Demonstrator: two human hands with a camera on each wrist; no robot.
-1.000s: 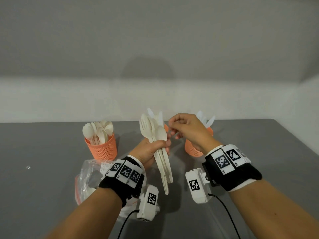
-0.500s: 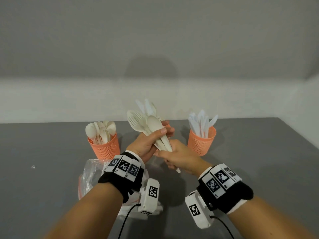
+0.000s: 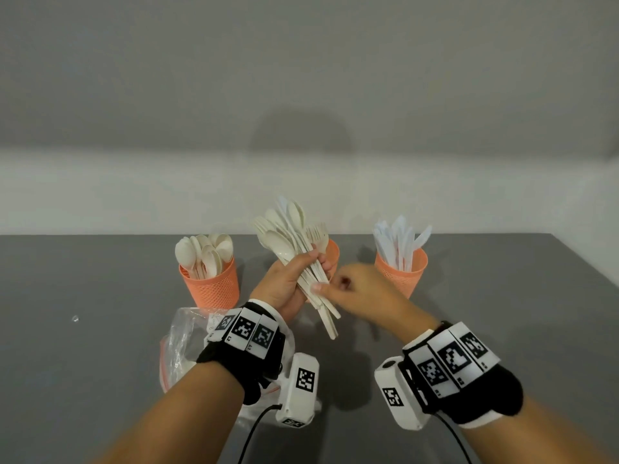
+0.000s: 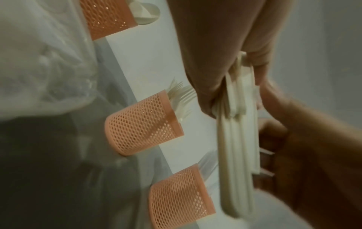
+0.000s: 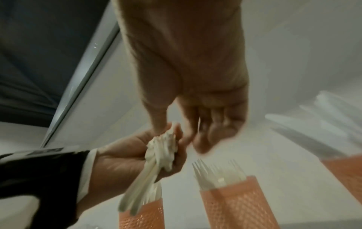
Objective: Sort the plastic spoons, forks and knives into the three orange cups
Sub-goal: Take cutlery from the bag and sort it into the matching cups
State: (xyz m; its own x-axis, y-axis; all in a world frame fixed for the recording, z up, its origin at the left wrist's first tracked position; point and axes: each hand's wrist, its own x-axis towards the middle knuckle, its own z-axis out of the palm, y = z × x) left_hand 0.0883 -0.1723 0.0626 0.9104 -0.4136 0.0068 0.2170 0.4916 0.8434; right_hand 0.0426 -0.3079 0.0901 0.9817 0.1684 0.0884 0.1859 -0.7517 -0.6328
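My left hand (image 3: 301,272) grips a bundle of cream plastic cutlery (image 3: 291,242) upright above the table, heads fanned up, handles hanging below the fist. My right hand (image 3: 330,286) is beside it, thumb and index finger pinching a handle in the bundle (image 4: 237,147); its other fingers are curled. Three orange mesh cups stand in a row behind: the left cup (image 3: 211,283) with spoons, the middle cup (image 3: 333,252) with forks, partly hidden by my left hand, and the right cup (image 3: 402,272) with whitish knives.
A crumpled clear plastic bag (image 3: 181,343) lies on the grey table (image 3: 83,363) under my left wrist. A pale wall (image 3: 301,95) rises behind the cups. The table's right edge (image 3: 582,262) runs diagonally past the knife cup.
My right hand came away from the knife cup, went below the left fist to the handles, then rose to the bundle's right side. The left hand lifted slightly and tilted the bundle left.
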